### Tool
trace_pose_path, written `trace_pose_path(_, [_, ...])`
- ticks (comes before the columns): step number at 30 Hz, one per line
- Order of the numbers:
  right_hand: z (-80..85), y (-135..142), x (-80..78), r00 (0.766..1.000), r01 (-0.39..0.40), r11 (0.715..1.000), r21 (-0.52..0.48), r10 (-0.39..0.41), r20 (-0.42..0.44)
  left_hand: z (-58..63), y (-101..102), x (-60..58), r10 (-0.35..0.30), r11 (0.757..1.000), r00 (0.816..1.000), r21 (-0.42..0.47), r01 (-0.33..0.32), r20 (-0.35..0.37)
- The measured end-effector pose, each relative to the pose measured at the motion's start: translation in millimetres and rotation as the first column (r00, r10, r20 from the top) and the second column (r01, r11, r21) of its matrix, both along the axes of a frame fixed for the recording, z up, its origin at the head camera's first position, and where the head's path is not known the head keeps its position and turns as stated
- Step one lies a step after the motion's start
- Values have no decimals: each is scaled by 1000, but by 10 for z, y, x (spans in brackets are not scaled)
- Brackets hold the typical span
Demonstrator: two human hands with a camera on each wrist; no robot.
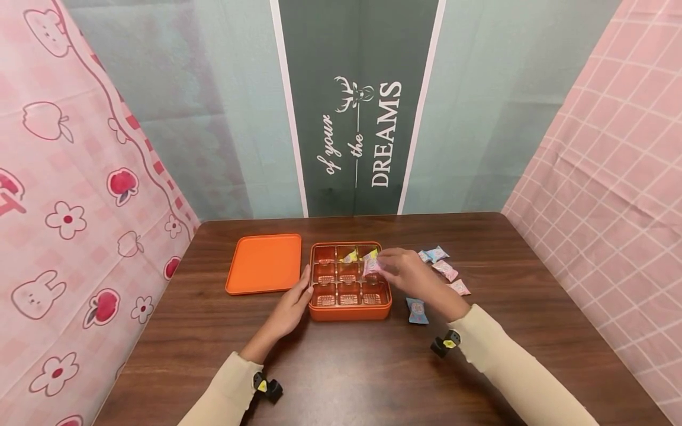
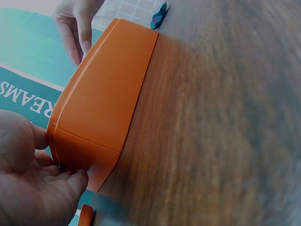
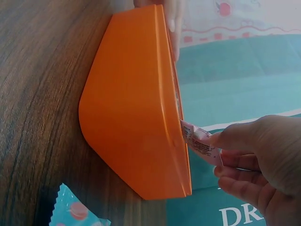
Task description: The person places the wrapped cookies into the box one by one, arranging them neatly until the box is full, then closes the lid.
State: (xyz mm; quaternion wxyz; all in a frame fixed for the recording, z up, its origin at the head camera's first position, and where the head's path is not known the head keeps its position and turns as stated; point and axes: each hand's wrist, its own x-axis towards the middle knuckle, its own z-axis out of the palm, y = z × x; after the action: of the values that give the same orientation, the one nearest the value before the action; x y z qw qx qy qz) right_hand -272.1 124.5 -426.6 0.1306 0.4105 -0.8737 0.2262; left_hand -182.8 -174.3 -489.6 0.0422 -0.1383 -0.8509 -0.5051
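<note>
An orange box (image 1: 350, 313) with a grid of clear compartments stands on the table. My left hand (image 1: 288, 307) rests against its left side; in the left wrist view the thumb is at the rim and the fingers (image 2: 70, 183) lie along the wall. With thumb and fingertips my right hand (image 1: 407, 272) pinches a pink wrapped candy (image 1: 371, 265) at the box's right column. The right wrist view shows the candy wrapper (image 3: 201, 141) partly past the rim. Yellow wrapped candies (image 1: 349, 257) sit in the back middle and back right compartments.
Left of the box lies its flat orange lid (image 1: 266, 263). Several wrapped candies are to the right: blue ones (image 1: 438, 254), pink ones (image 1: 445, 271) behind the right forearm, and a blue one (image 1: 417, 310) nearer the front. A printed curtain (image 1: 240, 118) hangs behind the table.
</note>
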Motion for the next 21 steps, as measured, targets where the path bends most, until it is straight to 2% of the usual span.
trace_pose_path(13, [-99, -70, -60, 996, -90, 995, 45, 90, -8, -3, 3, -1, 7, 1000, 1000, -3, -7, 6])
trace_pose_path(21, [-120, -91, -52, 994, -107, 992, 72, 108, -16, -1, 11, 5, 14, 1000, 1000, -2, -14, 9])
